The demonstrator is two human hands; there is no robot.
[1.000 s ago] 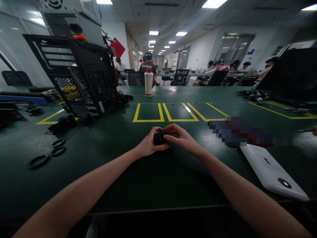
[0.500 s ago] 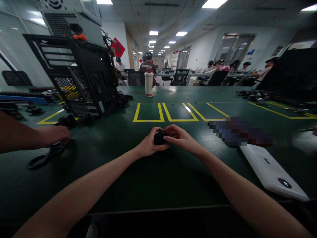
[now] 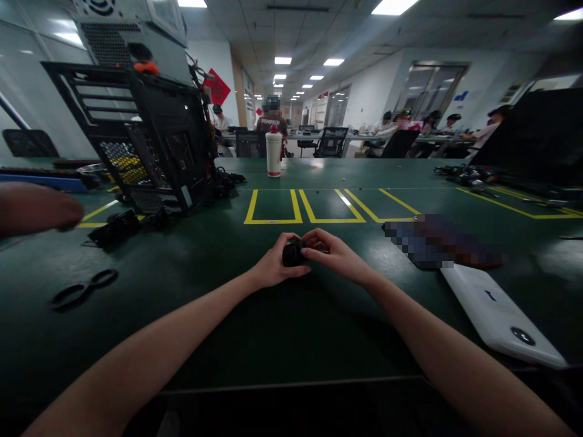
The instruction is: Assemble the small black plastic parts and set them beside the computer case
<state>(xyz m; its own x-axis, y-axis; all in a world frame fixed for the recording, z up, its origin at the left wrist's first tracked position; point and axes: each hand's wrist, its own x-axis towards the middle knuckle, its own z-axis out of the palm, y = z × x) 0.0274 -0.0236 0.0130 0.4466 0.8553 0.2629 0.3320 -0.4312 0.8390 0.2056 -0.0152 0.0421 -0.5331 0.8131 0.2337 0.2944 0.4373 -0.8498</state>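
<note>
Between my hands, over the near middle of the green table, is a small, dark, rounded object (image 3: 292, 254) whose kind I cannot make out. My left hand (image 3: 272, 265) is closed around it from the left, thumb below and fingers over the top. From the right, my right hand (image 3: 334, 255) grips its edge with thumb and bent fingertips. The fingers cover much of the object.
A co-worker's hand (image 3: 40, 209) reaches in at the left. Below it lies a black figure-eight-shaped item (image 3: 84, 290). An open computer case (image 3: 168, 139) and black cables (image 3: 121, 226) stand beyond. A white bottle (image 3: 274, 155) is ahead; a white device (image 3: 501, 312) lies right.
The co-worker's hand has lifted away from the figure-eight-shaped item and moved left and up, leaving that item in full view. My hands and the dark object look unchanged.
</note>
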